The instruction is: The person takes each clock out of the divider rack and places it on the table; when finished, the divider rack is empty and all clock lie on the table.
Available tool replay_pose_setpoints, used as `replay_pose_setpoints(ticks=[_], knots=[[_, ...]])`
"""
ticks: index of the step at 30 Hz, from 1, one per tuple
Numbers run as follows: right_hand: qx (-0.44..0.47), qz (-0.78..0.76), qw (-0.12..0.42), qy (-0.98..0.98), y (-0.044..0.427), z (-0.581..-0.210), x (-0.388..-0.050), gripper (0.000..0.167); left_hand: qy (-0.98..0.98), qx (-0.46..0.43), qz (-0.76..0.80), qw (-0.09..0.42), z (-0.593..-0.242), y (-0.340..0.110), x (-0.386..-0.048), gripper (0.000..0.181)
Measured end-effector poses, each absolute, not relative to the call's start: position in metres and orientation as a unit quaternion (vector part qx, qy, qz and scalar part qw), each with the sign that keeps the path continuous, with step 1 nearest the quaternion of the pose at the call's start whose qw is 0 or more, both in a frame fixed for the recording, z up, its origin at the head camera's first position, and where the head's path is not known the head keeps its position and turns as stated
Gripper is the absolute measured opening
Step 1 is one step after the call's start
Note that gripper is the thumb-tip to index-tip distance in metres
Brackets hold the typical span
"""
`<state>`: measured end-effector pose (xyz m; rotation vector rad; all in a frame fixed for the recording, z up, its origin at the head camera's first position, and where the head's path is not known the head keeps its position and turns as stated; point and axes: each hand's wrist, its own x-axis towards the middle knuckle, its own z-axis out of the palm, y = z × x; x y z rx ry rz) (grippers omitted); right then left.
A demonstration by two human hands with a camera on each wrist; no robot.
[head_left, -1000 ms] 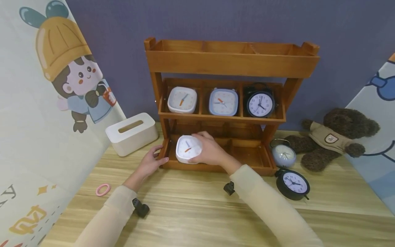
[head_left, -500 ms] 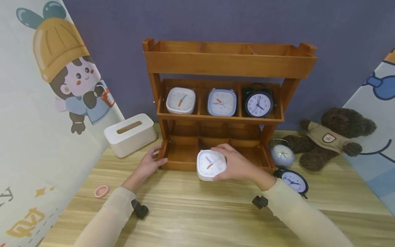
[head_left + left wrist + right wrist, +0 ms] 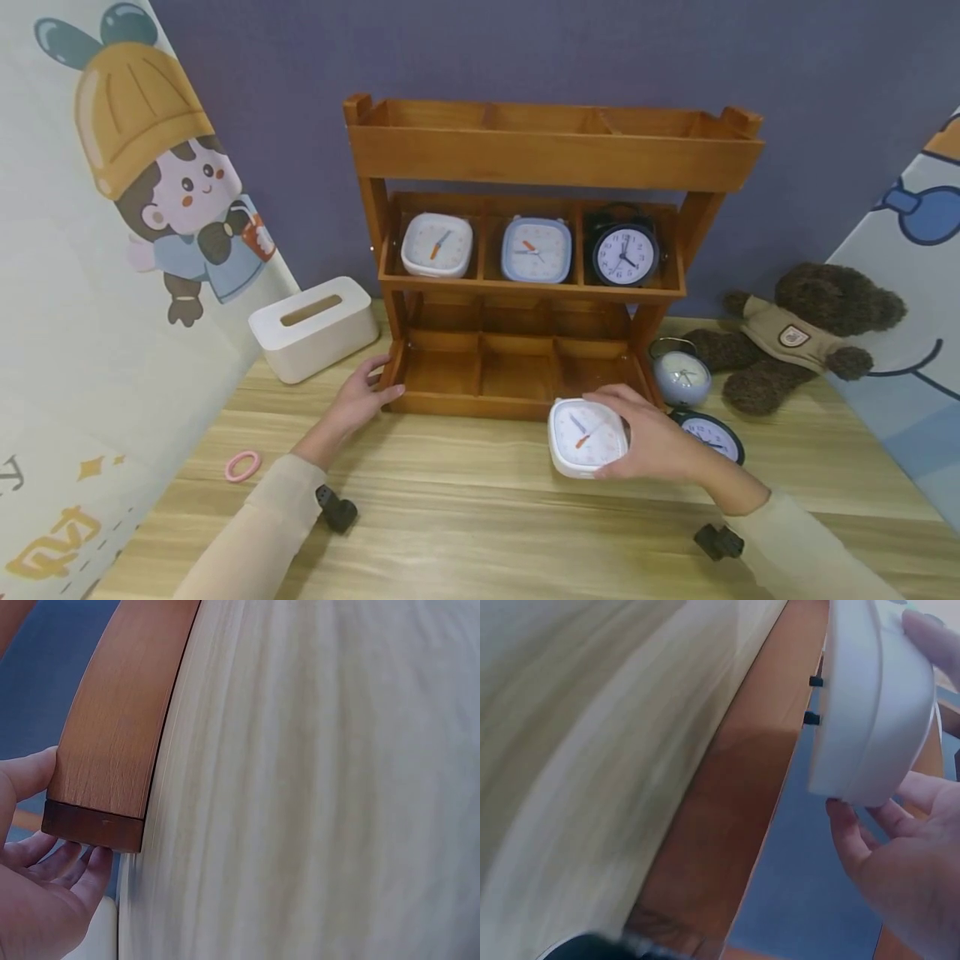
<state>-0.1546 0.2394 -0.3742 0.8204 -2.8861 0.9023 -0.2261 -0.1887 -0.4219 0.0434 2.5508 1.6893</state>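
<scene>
My right hand [image 3: 663, 437] grips a white square alarm clock [image 3: 585, 435] by its right side, in front of the wooden rack [image 3: 555, 157]. The clock's face, with an orange hand, tilts upward. Seen in the right wrist view, the fingers and thumb hold the edges of the clock [image 3: 874, 705], and two small black knobs stick out of its back. My left hand [image 3: 354, 408] holds the rack's lower left corner. In the left wrist view the thumb lies on one side of the wood [image 3: 112, 735] and the fingertips touch its end.
On the middle shelf sit a white clock [image 3: 437, 246], a blue clock [image 3: 536, 250] and a black clock [image 3: 625, 254]. Right of the rack are a bluish round clock [image 3: 681, 379], another black clock [image 3: 708, 437] and a teddy bear [image 3: 795, 333]. Leftward lie a tissue box [image 3: 315, 333] and pink ring [image 3: 242, 467].
The right hand has carried the white alarm clock out of the lower left compartment, rightward and toward me, past the rack's front edge. The left hand has stayed at the rack's corner.
</scene>
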Motion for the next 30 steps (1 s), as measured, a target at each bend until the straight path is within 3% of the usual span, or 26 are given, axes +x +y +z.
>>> replay_pose_setpoints(ticks=[13, 30], knots=[[0.232, 0.272, -0.021, -0.934, 0.280, -0.396, -0.141, 0.099, 0.836, 0.012, 0.547, 0.045, -0.420, -0.188, -0.226, 0.068], [0.218, 0.251, -0.020, -0.943, 0.291, -0.399, -0.148, 0.098, 0.843, 0.023, 0.535, 0.050, -0.421, -0.189, -0.226, 0.067]])
